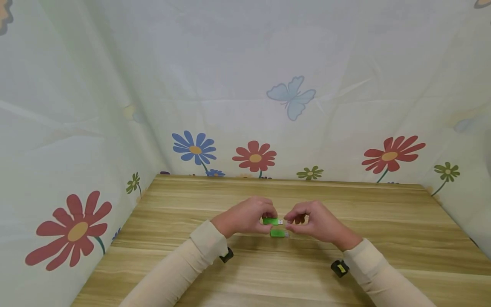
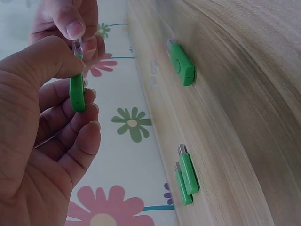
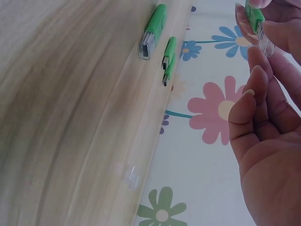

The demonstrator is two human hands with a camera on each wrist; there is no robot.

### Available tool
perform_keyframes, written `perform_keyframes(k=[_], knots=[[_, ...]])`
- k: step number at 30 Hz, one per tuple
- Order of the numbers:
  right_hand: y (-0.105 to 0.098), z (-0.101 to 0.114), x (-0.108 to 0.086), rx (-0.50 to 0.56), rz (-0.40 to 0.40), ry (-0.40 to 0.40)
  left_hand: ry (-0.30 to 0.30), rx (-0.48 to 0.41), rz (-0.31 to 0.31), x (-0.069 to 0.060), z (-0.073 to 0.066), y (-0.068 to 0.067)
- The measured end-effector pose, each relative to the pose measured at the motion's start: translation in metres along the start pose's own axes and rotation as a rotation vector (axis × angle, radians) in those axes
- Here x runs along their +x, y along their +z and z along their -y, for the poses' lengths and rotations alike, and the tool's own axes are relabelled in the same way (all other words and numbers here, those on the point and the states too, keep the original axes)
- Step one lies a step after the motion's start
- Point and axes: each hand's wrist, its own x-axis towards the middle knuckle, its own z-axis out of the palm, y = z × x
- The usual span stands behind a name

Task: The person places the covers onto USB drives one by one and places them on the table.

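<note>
A: Left hand [image 1: 249,216], grip?

B: Closed in a pinch on a bright green, flat, rectangular plastic USB stick [image 2: 76,94]; thumb on 1 side, fingers curled at the other. Stick is raised above the table, its silver metal connector [image 3: 259,29] pointing toward the right hand [image 1: 314,221].

A: And that right hand?

B: Also pinching: a small clear plastic cap [image 3: 266,45], at the connector end of the held stick. Fingertips of the 2 hands are close together. Cannot tell how far the cap is seated.

A: Items on the pale wood-grain tabletop [image 1: 299,285]?

B: 1 green plastic stick with a clear cover [image 2: 183,66] over its metal end, lying near the hands. 2 green plastic sticks with bare silver connectors [image 2: 189,175] lie side by side, nearer the far edge. Loose clear plastic pieces [image 3: 130,177] rest near that edge too; blurred, count uncertain.

A: Surroundings?

B: White cloth backdrop [image 1: 230,64] printed with red, blue and green flowers, plus 1 pale blue butterfly [image 1: 293,98]. Cream sleeves [image 1: 168,273] on both arms; 1 small black device [image 1: 227,255] by the left wrist, another by the right.
</note>
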Motion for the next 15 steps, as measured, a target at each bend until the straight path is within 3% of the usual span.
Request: perform_keyframes(k=[15], knots=[[0.004,-0.0014,0.0011,0.023,0.004,0.01,0.023,0.009,-0.029,-0.0002,0.0002,0.0032]])
